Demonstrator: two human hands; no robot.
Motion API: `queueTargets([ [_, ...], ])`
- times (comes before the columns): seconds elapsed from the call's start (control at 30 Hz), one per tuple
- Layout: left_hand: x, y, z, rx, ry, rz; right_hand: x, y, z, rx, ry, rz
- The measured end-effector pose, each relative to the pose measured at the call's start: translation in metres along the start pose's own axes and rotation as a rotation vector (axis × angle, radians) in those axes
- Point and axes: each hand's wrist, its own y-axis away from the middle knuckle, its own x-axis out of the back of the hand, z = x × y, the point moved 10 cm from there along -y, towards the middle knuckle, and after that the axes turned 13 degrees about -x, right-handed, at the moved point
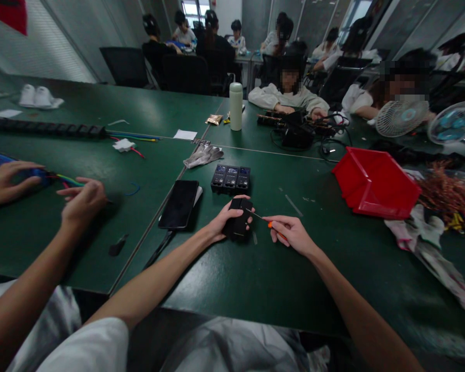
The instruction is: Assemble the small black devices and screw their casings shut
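My left hand (225, 221) is wrapped around a small black plastic box (239, 223), holding it just above or on the green table; I cannot tell which. In my right hand (290, 233) is a screwdriver (272, 225) with an orange handle and a thin metal shaft. Its tip meets the upper right side of the black box. Beyond the box sits a black block with three dark sections (231, 179). A black smartphone (179, 204) lies left of my left hand, with a cable at its lower end.
A red bin (375, 183) stands at right, near copper wires (449, 194) and gloves (424, 232). Ahead are a grey glove (204, 155) and a pale green bottle (236, 106). At left, a co-worker's hands (83, 199) handle coloured wires. Another person sits across the table (201, 243).
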Motion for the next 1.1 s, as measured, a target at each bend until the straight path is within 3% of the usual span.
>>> queueTargets([
  [0.27,-0.003,0.000,-0.004,-0.005,0.008,-0.040,-0.002,0.001,-0.002,-0.002,0.002,-0.001],
  [0.63,0.001,-0.003,0.000,-0.061,-0.117,-0.009,-0.001,0.001,-0.002,-0.009,0.036,-0.009],
  [1.1,0.011,-0.005,0.014,-0.164,-0.463,-0.017,0.003,0.001,0.003,-0.093,0.008,-0.042],
])
